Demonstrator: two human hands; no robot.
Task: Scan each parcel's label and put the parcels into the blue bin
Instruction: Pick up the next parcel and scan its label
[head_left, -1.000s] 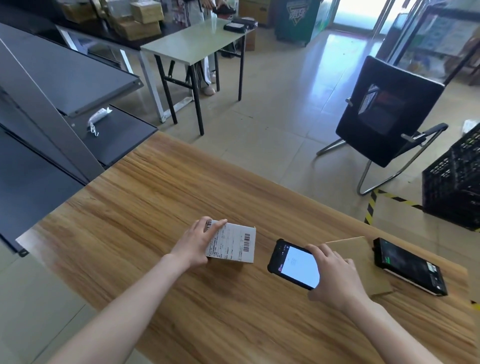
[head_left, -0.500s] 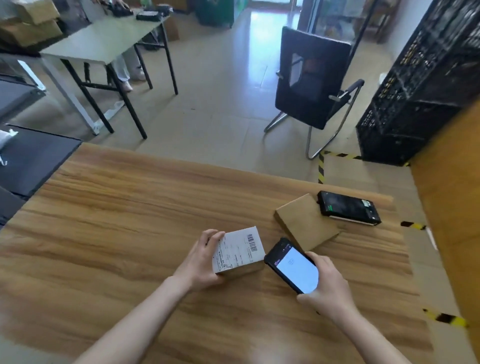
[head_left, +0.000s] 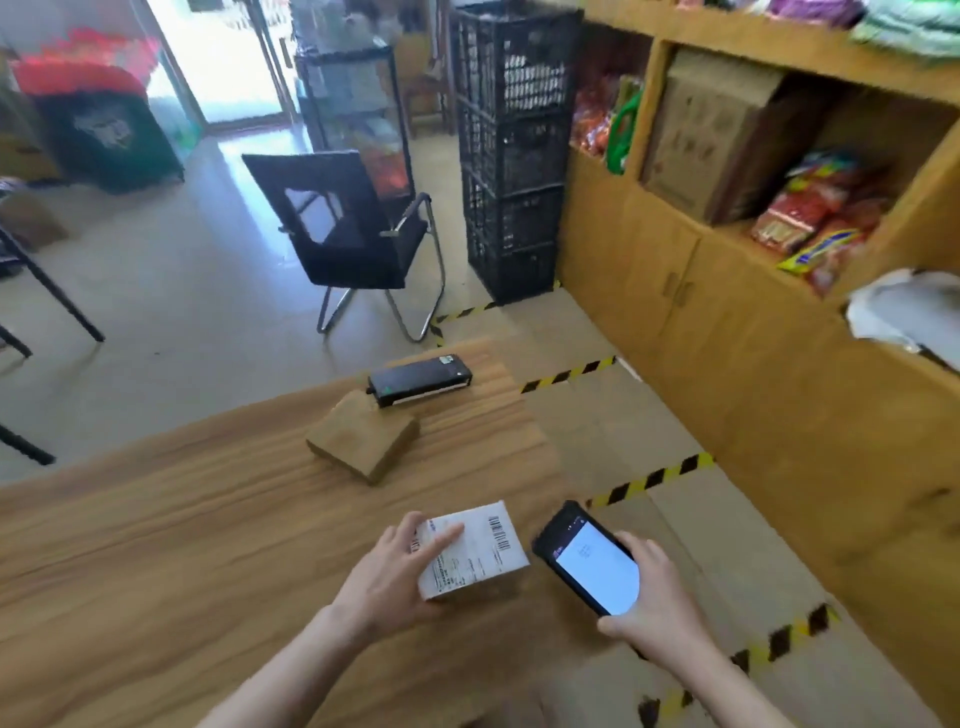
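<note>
One parcel (head_left: 470, 553), long axis crosswise, barcode (head_left: 501, 532) rightward, held by left fingers (head_left: 441, 538); right fingers (head_left: 631, 543) grip scanner (head_left: 592, 564).

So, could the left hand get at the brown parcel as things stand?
Likely not yet: the left hand grips the white parcel. Nothing lies between it and the brown parcel, so once freed it probably could.

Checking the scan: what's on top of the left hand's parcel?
A white label with a barcode covers the top of the parcel. The left hand grips across its left part, hiding print there.
</note>
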